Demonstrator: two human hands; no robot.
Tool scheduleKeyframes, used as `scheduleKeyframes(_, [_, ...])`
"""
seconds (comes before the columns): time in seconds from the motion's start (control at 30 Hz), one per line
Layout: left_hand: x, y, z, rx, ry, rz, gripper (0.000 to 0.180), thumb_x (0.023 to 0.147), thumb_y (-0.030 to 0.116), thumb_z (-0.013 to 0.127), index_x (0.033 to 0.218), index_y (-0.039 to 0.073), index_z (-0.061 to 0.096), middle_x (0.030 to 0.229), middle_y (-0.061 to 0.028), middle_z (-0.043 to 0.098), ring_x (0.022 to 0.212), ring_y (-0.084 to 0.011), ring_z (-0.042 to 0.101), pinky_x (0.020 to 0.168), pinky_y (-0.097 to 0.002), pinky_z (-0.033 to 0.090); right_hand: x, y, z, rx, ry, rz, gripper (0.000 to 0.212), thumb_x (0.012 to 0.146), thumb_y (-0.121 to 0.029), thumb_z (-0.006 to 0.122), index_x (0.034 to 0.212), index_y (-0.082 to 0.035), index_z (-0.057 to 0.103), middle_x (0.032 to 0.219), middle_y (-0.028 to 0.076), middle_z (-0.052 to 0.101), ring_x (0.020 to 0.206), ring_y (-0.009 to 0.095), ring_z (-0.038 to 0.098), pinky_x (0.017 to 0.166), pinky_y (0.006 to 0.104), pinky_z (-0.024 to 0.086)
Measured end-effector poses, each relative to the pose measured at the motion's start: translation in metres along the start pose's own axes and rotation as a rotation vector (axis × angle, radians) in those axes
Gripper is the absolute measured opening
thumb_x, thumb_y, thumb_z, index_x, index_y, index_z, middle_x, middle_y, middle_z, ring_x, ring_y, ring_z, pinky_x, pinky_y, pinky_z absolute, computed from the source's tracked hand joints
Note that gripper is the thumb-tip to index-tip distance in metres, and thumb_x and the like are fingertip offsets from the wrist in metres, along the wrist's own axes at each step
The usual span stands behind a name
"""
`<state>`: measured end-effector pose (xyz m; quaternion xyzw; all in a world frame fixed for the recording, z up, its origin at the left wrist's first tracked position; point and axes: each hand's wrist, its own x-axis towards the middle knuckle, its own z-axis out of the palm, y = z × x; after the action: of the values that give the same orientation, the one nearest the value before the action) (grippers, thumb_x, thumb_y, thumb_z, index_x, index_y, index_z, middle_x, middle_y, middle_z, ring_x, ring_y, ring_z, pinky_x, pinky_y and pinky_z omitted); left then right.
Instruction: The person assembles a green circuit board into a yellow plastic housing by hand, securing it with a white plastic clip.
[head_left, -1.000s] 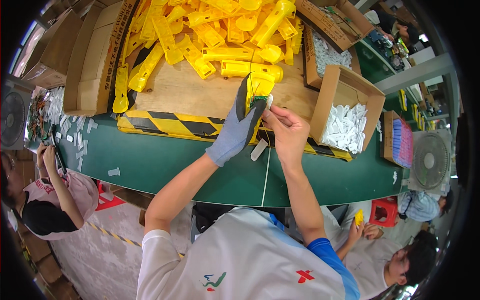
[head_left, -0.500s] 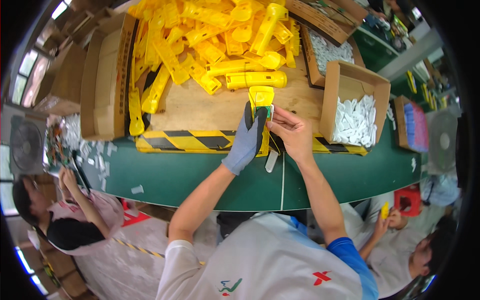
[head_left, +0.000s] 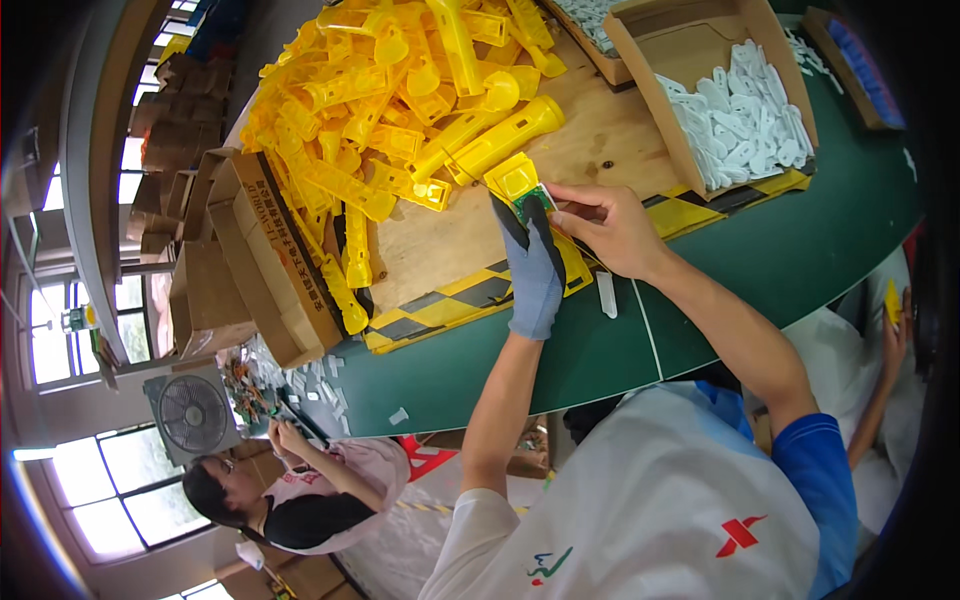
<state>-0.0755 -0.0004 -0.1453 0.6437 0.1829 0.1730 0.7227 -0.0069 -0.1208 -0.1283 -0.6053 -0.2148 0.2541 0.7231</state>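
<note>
My left hand (head_left: pixel 535 270), in a grey-blue glove with black fingertips, is closed around a yellow plastic housing (head_left: pixel 513 175) shaped like a flashlight body. A green circuit board (head_left: pixel 534 203) shows in its open side, and a thin wire hangs by it. The bare fingers of my right hand (head_left: pixel 615 232) pinch a small white part (head_left: pixel 547 195) at the board's right edge. My fingers partly cover that part, so its full shape is hidden. Just below the hands, a white elongated plastic piece (head_left: pixel 607 295) lies on the green table.
Yellow housings (head_left: pixel 390 100) are heaped on a wooden board (head_left: pixel 425 255) edged with black-yellow tape. At right, a cardboard box (head_left: pixel 640 75) holds white plastic pieces (head_left: pixel 740 130). Another box (head_left: pixel 275 270) stands left. One person (head_left: pixel 320 480) works at left; another's hand (head_left: pixel 893 340) holds something yellow.
The whole view has turned and shifted, so the table now looks slanted. Both hands keep nearly the same hold on the housing and the white part.
</note>
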Motion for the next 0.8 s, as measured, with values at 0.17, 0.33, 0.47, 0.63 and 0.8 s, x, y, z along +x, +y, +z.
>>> scheduleKeyframes(0.17, [-0.010,0.024,0.014,0.233,0.053,0.289,0.042,0.103,0.013,0.044,0.142,0.002,0.033,0.128,-0.0145,0.052,0.112,-0.0231,0.054,0.093,-0.0329,0.046,-0.003,0.002,0.003,-0.052,0.028,-0.051,0.038,0.092,-0.004,0.064,0.129,0.002,0.059,0.103,0.009,0.072,0.088,0.007,0.064,0.079,0.0239,0.053])
scheduleKeyframes(0.33, [-0.002,0.014,0.008,0.486,0.089,0.367,0.036,0.101,0.011,0.044,0.136,0.002,0.039,0.127,-0.0194,0.054,0.112,-0.0278,0.056,0.092,-0.0364,0.046,-0.006,0.000,0.007,-0.010,0.067,-0.116,0.037,0.092,-0.003,0.064,0.129,0.002,0.059,0.105,0.011,0.072,0.088,0.007,0.065,0.080,0.0241,0.053])
scheduleKeyframes(0.47, [-0.004,0.014,0.007,0.504,0.073,0.266,0.028,0.099,0.010,0.046,0.126,0.002,0.045,0.118,-0.0177,0.057,0.105,-0.0268,0.057,0.087,-0.0370,0.047,-0.005,0.006,0.005,-0.109,0.100,-0.223,0.037,0.092,-0.004,0.064,0.129,0.001,0.059,0.103,0.011,0.072,0.086,0.007,0.064,0.077,0.0240,0.053])
scheduleKeyframes(0.63, [-0.004,0.011,0.000,0.354,0.025,0.268,0.024,0.101,0.010,0.046,0.123,0.002,0.044,0.114,-0.0103,0.050,0.106,-0.0198,0.050,0.093,-0.0320,0.042,-0.004,0.007,0.004,-0.020,0.032,-0.055,0.037,0.093,-0.009,0.064,0.130,-0.001,0.059,0.098,0.009,0.073,0.081,0.006,0.062,0.074,0.0232,0.051])
scheduleKeyframes(0.8, [-0.001,0.007,-0.002,0.332,-0.014,0.264,0.024,0.100,0.009,0.046,0.122,0.002,0.045,0.114,-0.0098,0.050,0.106,-0.0189,0.050,0.093,-0.0306,0.041,-0.005,0.013,0.004,-0.022,0.080,-0.093,0.038,0.093,-0.008,0.064,0.131,-0.002,0.058,0.100,0.009,0.073,0.080,0.005,0.060,0.074,0.0228,0.051])
